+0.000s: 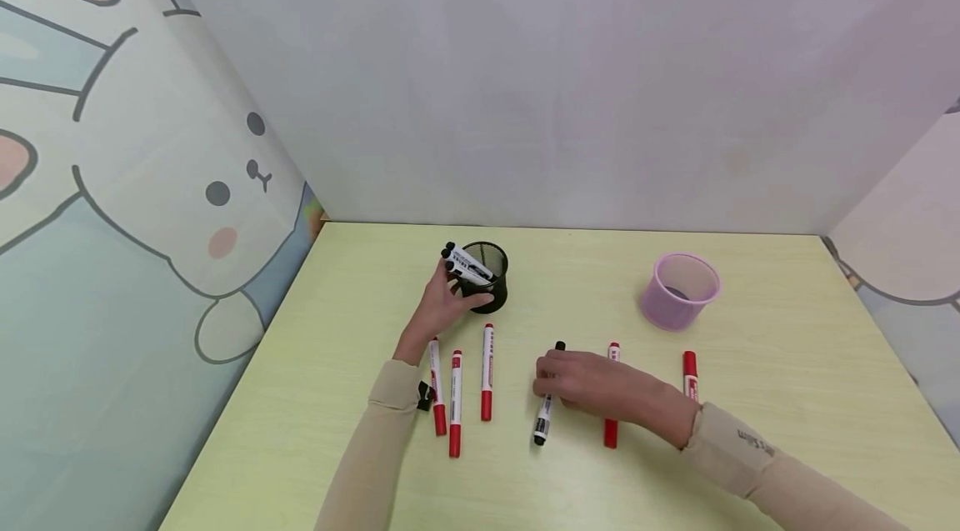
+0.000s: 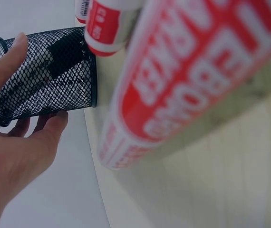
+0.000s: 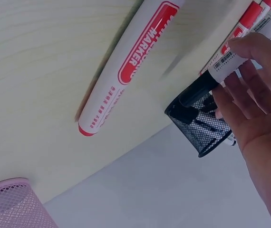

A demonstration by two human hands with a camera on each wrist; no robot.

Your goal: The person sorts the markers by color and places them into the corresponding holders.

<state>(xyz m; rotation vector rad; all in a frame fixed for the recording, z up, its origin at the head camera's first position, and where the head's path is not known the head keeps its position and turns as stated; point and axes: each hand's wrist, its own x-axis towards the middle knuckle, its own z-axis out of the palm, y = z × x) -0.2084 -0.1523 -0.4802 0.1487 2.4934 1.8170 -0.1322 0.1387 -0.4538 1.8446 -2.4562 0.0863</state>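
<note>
My left hand (image 1: pixel 438 308) grips a black mesh pen cup (image 1: pixel 495 298), thumb on one side and fingers round the other, as the left wrist view shows. Several black-capped whiteboard markers (image 1: pixel 467 264) lean in this cup, their ends jutting out over the rim on the left. Farther right, my right hand (image 1: pixel 588 383) pinches a black whiteboard marker (image 1: pixel 542 423) between thumb and fingers, low over the table. In the right wrist view the marker's black cap (image 3: pixel 199 88) overlaps the cup, which stands well beyond it.
Red whiteboard markers lie about: three near my left forearm, including one red marker (image 1: pixel 487 373), another red marker (image 1: pixel 611 433) under my right wrist, and a red marker (image 1: pixel 690 368) beyond it. A pink mesh pen cup (image 1: pixel 667 306) stands at the back right. Walls border the table (image 1: pixel 375 256).
</note>
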